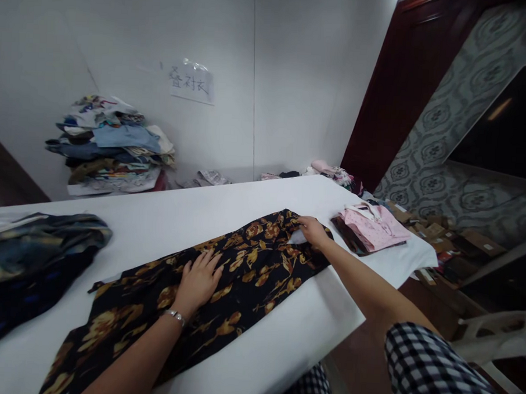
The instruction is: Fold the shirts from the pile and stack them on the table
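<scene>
A black shirt with a gold and brown floral print [251, 266] lies stretched lengthwise across the white table. My left hand [198, 279], with a bracelet at its wrist, rests flat on the middle of the cloth, fingers spread. At the shirt's far right end, my right hand [312, 230] has its fingers closed on the fabric. Beside those fingers a small whitish patch shows through an opening in the cloth. Part of the shirt's near left side is hidden under my left forearm.
A folded pink shirt [372, 226] tops a small pile on the right of the white table [157, 218]. Dark garments [37, 262] lie at the left. Behind the table stands a tall clothes stack [112, 147]. A white plastic chair [498, 335] is at lower right.
</scene>
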Tool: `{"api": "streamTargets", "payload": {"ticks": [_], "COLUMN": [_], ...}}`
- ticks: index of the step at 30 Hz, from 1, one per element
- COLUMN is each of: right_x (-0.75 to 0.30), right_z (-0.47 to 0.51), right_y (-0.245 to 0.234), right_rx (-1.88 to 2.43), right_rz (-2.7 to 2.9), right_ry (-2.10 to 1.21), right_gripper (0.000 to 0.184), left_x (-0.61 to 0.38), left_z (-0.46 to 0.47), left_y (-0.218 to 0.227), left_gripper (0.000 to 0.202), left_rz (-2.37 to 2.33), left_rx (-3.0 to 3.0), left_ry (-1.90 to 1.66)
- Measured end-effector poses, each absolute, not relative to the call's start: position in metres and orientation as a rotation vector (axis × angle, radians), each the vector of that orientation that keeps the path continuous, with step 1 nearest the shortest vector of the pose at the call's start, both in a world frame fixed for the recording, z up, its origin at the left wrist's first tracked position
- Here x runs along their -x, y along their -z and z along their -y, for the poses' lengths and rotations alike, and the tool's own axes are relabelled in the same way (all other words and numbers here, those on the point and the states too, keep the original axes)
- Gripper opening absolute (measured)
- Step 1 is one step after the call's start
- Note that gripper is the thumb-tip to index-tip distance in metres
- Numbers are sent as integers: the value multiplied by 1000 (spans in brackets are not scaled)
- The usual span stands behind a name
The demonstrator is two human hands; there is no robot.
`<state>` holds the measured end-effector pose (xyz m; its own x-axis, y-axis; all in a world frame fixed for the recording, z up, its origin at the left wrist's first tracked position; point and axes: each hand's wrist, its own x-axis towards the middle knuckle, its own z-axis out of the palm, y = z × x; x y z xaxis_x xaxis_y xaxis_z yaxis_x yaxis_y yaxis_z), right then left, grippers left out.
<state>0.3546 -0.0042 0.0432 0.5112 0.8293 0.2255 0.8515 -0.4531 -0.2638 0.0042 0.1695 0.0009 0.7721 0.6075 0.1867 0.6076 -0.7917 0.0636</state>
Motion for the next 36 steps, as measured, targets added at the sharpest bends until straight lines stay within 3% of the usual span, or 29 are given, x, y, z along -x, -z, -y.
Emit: {"api": "streamTargets", "payload": {"ticks": [10,15,22,28,36], "right_x": [-364,-371,-375,-377,-365], "right_z": [-58,-45,-35,-57,-80], "right_y": [-25,-21,-23,-37,-30], "right_rx": [2621,2667,2584,2454,2391], "right_rz": [1396,1319,1197,1212,981], "right_ry": [-51,-8,-67,-398,-476], "right_gripper": [45,32,45,26,46], "left_x": [-3,-2,0,2,3], "left_z": [-168,-168,-171,-173,-165], "left_y": [0,2,2,3,-12], "left_gripper": [45,44,38,39,38], "left_rz": [1028,1076,1006,1036,1145], "left_rx": [2969,2985,3019,3063,3131], "left_ry": [359,412,525,618,582]}}
